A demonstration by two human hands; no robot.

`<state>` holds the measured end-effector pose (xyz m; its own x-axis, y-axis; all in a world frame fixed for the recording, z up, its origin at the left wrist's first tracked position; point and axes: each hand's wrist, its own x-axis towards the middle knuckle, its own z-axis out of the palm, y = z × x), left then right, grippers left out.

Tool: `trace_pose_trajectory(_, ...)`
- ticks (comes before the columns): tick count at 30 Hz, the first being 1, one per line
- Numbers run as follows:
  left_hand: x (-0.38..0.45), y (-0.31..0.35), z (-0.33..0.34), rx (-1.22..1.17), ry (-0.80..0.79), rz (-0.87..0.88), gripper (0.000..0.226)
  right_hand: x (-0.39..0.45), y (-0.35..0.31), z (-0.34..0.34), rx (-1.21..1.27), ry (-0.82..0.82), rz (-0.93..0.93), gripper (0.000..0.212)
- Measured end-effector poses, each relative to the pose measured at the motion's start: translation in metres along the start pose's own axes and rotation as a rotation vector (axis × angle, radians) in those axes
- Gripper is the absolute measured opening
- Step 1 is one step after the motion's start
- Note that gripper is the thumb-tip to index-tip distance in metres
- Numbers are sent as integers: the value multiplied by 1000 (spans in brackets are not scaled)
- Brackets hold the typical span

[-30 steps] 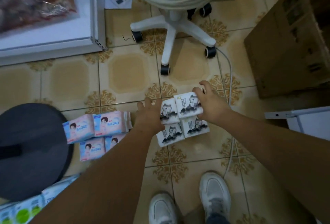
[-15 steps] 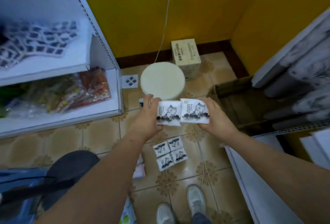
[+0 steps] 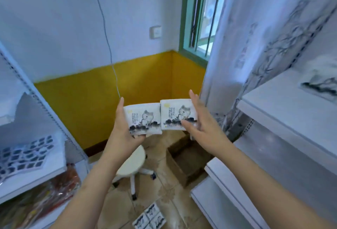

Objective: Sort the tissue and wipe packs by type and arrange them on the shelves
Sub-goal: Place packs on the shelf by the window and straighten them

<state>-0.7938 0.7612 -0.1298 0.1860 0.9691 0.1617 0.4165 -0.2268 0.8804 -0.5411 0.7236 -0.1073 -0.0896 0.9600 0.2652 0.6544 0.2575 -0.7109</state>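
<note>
White tissue packs [image 3: 160, 117] apparently held.

Two white tissue packs printed with a cartoon cat were held side by side, edges touching: the left pack [image 3: 144, 119] gripped by the left hand [image 3: 124, 128], the right pack [image 3: 177, 116] by the right hand [image 3: 200, 124]. A round stool [image 3: 132, 163] stood at six o'clock; more packs [image 3: 150, 217] lay on the tiled floor [image 3: 171, 192]; white shelves [image 3: 284, 112] stood at three o'clock.

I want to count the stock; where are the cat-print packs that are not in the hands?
In the head view, the loose cat-print packs lie on the tiled floor at the bottom centre, just in front of the white stool.
</note>
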Motion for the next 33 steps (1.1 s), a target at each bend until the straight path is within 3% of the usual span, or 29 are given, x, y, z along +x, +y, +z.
trace_pose_trajectory(5,21,119,48,-123,-120,173,136,-29,-24,-118,-78,275,8,83)
trace_pose_trajectory(10,45,211,131,-278,-259,220,129,-89,-10,-228,-62,498,113,93)
trace_pose_trajectory(17,74,265,253,-248,-503,241,130,-150,46,-303,-72,668,359,119)
trace_pose_trajectory(20,88,263,284,-216,-565,223,115,-157,73,-311,-66,682,437,122)
trace_pose_trajectory(22,95,258,300,-208,-584,218,105,-160,88,-309,-59,677,465,110)
trace_pose_trajectory(25,105,252,314,-194,-616,216,98,-161,103,-300,-33,706,466,73)
trace_pose_trajectory(28,112,251,322,-181,-653,265,84,-163,116,-292,-63,737,501,67)
trace_pose_trajectory(33,133,247,332,-169,-650,269,81,-164,130,-288,-39,816,577,59)
